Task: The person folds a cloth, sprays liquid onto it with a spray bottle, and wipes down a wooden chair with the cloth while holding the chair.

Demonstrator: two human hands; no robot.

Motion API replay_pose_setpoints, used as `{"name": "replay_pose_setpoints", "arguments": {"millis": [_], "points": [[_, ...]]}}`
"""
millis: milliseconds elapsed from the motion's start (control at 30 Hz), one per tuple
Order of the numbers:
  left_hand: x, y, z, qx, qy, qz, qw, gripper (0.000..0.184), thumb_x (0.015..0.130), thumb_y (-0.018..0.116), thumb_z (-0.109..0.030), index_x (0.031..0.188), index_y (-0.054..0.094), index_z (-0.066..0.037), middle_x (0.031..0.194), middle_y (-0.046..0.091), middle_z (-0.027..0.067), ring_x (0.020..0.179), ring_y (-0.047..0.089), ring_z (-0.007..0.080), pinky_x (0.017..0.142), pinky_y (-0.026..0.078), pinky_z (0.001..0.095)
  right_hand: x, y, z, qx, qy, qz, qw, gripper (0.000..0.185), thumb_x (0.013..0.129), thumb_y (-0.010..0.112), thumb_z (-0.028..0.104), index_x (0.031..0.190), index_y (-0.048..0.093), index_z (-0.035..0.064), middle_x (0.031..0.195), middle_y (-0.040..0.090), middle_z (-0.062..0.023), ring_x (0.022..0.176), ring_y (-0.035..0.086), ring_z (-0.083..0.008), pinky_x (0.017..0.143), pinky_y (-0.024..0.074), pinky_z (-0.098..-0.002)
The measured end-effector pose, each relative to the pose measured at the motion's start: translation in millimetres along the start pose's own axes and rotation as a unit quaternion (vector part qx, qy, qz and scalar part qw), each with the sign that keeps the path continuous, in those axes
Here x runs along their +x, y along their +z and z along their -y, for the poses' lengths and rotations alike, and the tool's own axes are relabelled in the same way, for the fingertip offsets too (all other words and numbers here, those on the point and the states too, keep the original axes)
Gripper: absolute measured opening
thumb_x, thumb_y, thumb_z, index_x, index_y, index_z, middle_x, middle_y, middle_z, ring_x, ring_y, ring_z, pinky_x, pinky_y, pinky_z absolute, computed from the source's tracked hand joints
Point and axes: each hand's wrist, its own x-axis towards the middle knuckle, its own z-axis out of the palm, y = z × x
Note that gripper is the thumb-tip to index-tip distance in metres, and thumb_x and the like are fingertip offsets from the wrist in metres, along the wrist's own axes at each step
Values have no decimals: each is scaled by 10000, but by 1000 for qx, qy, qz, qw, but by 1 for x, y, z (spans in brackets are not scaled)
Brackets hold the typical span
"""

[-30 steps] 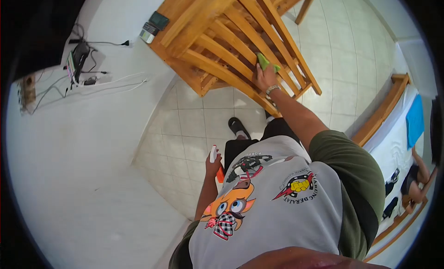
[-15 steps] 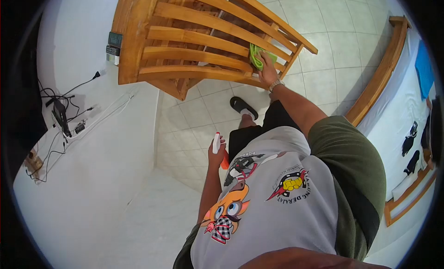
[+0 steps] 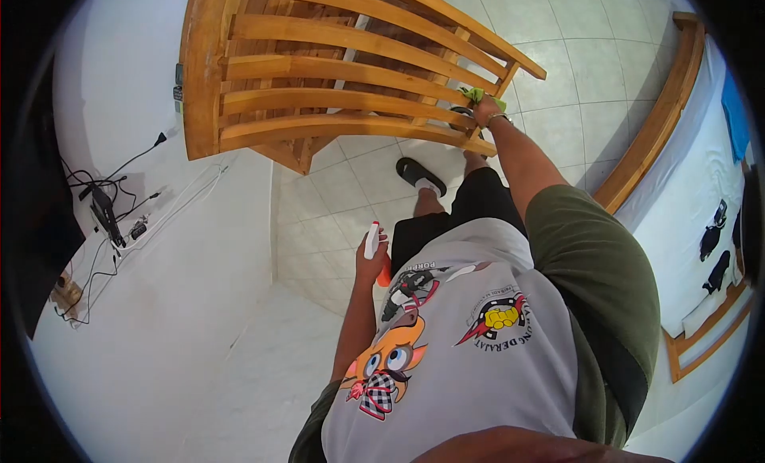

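Note:
My left hand (image 3: 366,265) hangs low beside my body, its fingers wrapped round a spray bottle (image 3: 372,240). The bottle has a white trigger head with a red tip, and an orange lower part shows behind the hand. With my right hand (image 3: 484,111), which has a watch at the wrist, I hold a green cloth (image 3: 472,94) against the slatted wooden bench (image 3: 335,66). The cloth is at the slats' right end, near the end rail. Part of it is hidden by my fingers and the wood.
Black cables and an adapter (image 3: 103,212) hang along the white wall on the left. A wooden bed frame (image 3: 649,136) with a white sheet (image 3: 677,248) stands on the right. My sandalled foot (image 3: 421,176) rests on the tiled floor (image 3: 351,184).
My right hand has moved with the green cloth to the right along the slats, toward their end. The bench appears shifted slightly left. My left hand still grips the spray bottle.

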Motion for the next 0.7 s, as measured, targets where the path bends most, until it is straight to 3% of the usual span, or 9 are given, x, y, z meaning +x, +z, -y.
{"name": "replay_pose_setpoints", "arguments": {"millis": [133,200,267,333,367,433,500,667,700], "points": [[6,2,-5,-7,18,1,1000,424,860,595,-27,1278,531,0,1148,625,85,1048,614,176,893,505,314,-23,-1,25,-24,-3,-64,998,275,858,510,152,1093,591,35,1014,645,-262,987,603,-448,844,494,-477],[13,2,0,3,40,-11,999,430,854,598,-36,1278,534,-4,1137,631,85,1037,618,175,890,503,312,-55,-31,50,157,-66,-106,980,407,879,510,162,1273,516,61,1106,619,-283,1037,598,-421,871,493,-477],[17,3,-1,-2,54,-15,998,431,849,598,-42,1275,538,-5,1127,635,85,1032,619,175,888,502,310,-70,-54,67,184,-86,-118,972,391,892,517,202,1252,534,52,1064,635,-277,988,617,-422,831,497,-453],[17,3,-2,-8,67,-27,997,433,844,598,-48,1271,542,-6,1116,639,85,1028,620,175,887,502,309,-76,-86,98,242,-26,-103,964,338,901,529,227,1170,576,27,1023,657,-252,933,635,-413,803,491,-426],[17,2,-3,-9,63,-31,997,433,838,598,-48,1265,546,-5,1104,643,86,1023,622,175,889,500,308,-74,-94,117,322,-83,-172,927,307,906,539,227,1117,603,14,1000,667,-221,920,645,-382,794,486,-412],[17,3,-4,-13,65,-36,997,433,831,598,-48,1259,550,-4,1091,646,88,1018,623,176,890,499,308,-93,-142,191,286,-155,-237,915,280,932,523,224,1048,616,-14,937,667,-194,819,637,-301,750,484,-377],[15,3,-1,-13,53,-49,997,431,821,599,-48,1247,557,-3,1064,650,92,1011,624,177,887,499,307,-98,-184,264,315,-260,-227,884,290,936,534,234,1094,611,3,946,672,-174,854,634,-266,770,486,-354],[9,4,12,-29,46,-63,997,431,814,604,-43,1241,560,-5,1051,649,97,1007,624,177,884,501,310,-67,-204,422,242,-519,-251,780,292,912,529,113,1185,560,12,1066,596,-217,962,588,-373,851,470,-439],[8,2,16,-32,32,-66,997,431,813,606,-43,1240,561,-6,1050,649,97,1007,624,177,883,501,311,-68,-198,452,247,-497,-261,790,318,903,533,111,1207,537,16,1089,562,-225,969,565,-398,853,464,-454]]}}
